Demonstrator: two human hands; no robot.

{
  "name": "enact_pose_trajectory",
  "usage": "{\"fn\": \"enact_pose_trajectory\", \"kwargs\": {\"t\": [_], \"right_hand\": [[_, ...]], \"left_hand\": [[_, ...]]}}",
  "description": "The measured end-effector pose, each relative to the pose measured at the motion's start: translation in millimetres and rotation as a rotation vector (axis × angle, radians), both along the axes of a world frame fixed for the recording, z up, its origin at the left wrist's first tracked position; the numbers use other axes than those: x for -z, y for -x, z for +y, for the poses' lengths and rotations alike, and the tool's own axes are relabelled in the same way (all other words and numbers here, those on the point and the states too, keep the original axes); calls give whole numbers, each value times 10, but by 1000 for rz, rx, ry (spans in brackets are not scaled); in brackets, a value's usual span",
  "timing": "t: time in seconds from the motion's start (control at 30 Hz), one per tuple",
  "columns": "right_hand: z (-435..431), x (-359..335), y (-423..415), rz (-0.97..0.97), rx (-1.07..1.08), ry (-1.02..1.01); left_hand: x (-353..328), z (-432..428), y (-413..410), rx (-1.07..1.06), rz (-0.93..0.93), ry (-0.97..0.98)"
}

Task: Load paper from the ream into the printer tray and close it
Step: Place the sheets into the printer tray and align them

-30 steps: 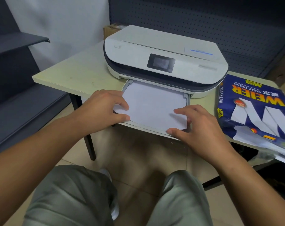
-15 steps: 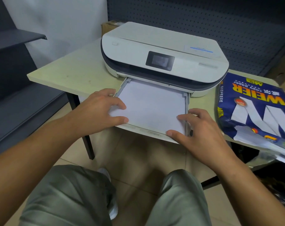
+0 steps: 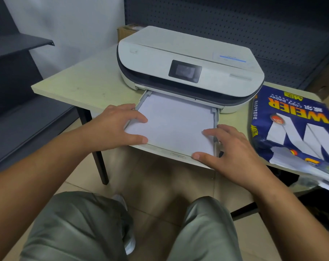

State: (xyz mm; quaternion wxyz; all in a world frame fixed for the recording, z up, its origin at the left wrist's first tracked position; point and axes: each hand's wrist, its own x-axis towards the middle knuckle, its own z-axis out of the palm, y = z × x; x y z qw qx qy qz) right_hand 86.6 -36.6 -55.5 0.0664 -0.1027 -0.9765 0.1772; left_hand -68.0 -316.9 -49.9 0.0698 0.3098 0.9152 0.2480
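Look at the pale wooden table (image 3: 69, 85). It fills the middle of the frame, and one dark leg (image 3: 97, 157) goes down under its left side. In the upper left you see a dark shelf (image 3: 18, 45) sticking out from a white wall (image 3: 69, 25). Across the upper right there is a dark board full of tiny holes (image 3: 235, 21). A brown cardboard box (image 3: 126, 30) peeks out at the top, near the middle. Down low you see a tan tiled floor (image 3: 160, 185). At the bottom are your knees in grey-green trousers (image 3: 75, 228), and a bit of white shoe (image 3: 129, 243) shows between them.
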Motion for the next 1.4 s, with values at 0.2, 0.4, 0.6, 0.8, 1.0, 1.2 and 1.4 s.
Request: {"fn": "enact_pose_trajectory", "kwargs": {"t": [0.2, 0.4, 0.6, 0.8, 1.0, 1.2, 1.4], "right_hand": [[19, -1, 17, -10, 3, 33], [27, -21, 34, -3, -12, 75], [28, -5, 34, 47, -19, 125], [59, -51, 23, 38, -45, 189], [92, -72, 45, 19, -75, 201], [71, -115, 62, -1, -65, 219], [15, -102, 85, -8, -44, 209]], "left_hand": [[18, -7, 93, 36, 4, 13], [9, 21, 165, 90, -46, -24], [-13, 27, 175, 105, -52, -33], [-11, 35, 204, 127, -58, -37], [44, 6, 255, 142, -58, -10], [38, -6, 280, 152, -69, 10], [0, 1, 249, 150, -73, 38]]}}
